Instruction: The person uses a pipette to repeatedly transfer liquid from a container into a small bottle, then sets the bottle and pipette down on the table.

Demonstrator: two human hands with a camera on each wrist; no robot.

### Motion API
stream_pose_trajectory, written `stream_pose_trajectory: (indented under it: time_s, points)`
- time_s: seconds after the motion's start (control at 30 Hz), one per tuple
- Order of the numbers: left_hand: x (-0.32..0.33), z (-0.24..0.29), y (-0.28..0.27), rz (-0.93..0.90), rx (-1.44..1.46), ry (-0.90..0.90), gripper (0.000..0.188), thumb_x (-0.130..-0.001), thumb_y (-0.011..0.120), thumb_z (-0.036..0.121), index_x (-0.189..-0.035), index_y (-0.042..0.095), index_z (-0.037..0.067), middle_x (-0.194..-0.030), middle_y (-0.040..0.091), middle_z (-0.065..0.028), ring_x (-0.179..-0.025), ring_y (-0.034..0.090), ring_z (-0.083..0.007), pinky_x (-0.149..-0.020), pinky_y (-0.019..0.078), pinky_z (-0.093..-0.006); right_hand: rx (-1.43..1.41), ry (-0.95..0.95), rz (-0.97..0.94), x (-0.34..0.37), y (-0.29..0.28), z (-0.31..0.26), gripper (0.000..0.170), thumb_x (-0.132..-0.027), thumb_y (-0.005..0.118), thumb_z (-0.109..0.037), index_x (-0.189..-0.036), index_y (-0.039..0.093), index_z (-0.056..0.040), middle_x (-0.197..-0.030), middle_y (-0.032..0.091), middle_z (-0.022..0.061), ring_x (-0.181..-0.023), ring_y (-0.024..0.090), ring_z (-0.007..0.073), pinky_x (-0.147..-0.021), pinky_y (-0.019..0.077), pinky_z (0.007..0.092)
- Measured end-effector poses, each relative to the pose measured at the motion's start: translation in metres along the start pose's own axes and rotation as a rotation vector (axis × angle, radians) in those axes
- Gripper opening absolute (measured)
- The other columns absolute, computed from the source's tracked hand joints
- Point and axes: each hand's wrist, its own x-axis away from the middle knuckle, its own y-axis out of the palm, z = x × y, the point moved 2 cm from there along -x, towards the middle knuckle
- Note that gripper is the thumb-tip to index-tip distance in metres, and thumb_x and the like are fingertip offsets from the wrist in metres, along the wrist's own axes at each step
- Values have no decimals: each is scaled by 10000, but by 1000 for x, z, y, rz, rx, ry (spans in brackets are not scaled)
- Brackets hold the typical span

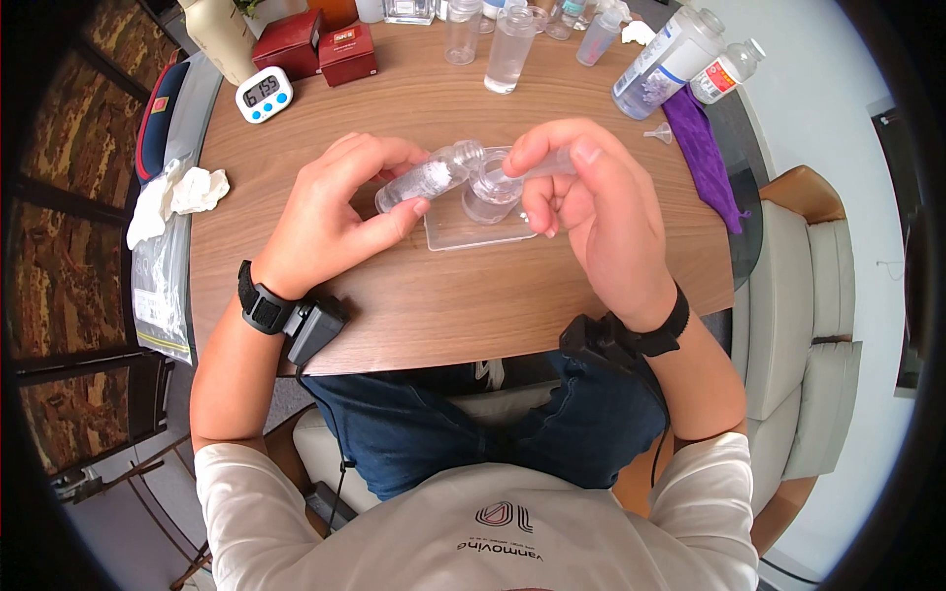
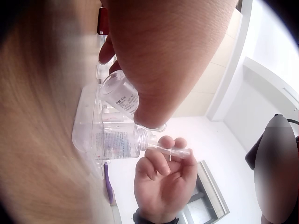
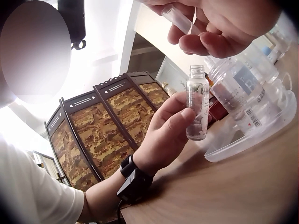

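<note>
The left hand (image 1: 340, 202) grips a small clear bottle (image 1: 430, 181) with printed text, tilted with its uncapped neck toward a wider clear bottle (image 1: 490, 202). That wider bottle stands uncapped on a clear shallow tray (image 1: 463, 236). Between thumb and fingers, the right hand (image 1: 601, 202) pinches a thin translucent tube (image 1: 547, 165), whose lower end is at the wider bottle's mouth. In the left wrist view the tube (image 2: 170, 150) slants away from the bottle neck. The right wrist view has the small bottle (image 3: 198, 105) in the left fingers.
Along the far edge are a tall bottle with clear liquid (image 1: 509, 54), a timer (image 1: 264, 95), red boxes (image 1: 347, 54) and several other bottles. A purple cloth (image 1: 702, 158) and small funnel (image 1: 658, 132) lie right, crumpled tissue (image 1: 199, 189) left.
</note>
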Motion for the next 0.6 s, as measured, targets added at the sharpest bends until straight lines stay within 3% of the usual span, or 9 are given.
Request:
stream_pose_trajectory:
  time_s: [0.1, 0.23, 0.33, 0.6]
  points:
    - [0, -2, 1, 0, 1, 12, 327, -809, 791, 121, -1099, 689, 9, -972, 689, -104, -896, 648, -243, -794, 516, -347, 72, -9, -13, 5, -4, -7, 401, -1094, 356, -283, -1103, 626, 14, -948, 628, 48, -690, 493, 65, -646, 385, 224]
    - [0, 2, -1, 2, 16, -19, 309, -820, 776, 137, -1096, 703, 19, -962, 699, -119, -878, 647, -269, -807, 534, -377, -99, -303, -89, 14, -22, -32, 428, -1095, 302, -338, -1078, 599, -29, -1059, 631, 161, -608, 422, 117, -611, 379, 250]
    - [0, 1, -1, -13, 13, -7, 316, -816, 773, 132, -1103, 702, 21, -967, 701, -117, -877, 648, -265, -806, 534, -376, -149, -425, -102, 18, -34, -45, 442, -1091, 302, -361, -1089, 602, -37, -1083, 624, 168, -589, 419, 129, -615, 385, 257]
    - [0, 2, -1, -21, 22, 13, 325, -816, 774, 131, -1114, 702, 25, -974, 704, -108, -876, 649, -255, -810, 538, -372, -235, -387, -135, 10, -31, -29, 493, -1089, 285, -410, -1122, 610, -41, -1118, 630, 157, -604, 472, 148, -624, 397, 284]
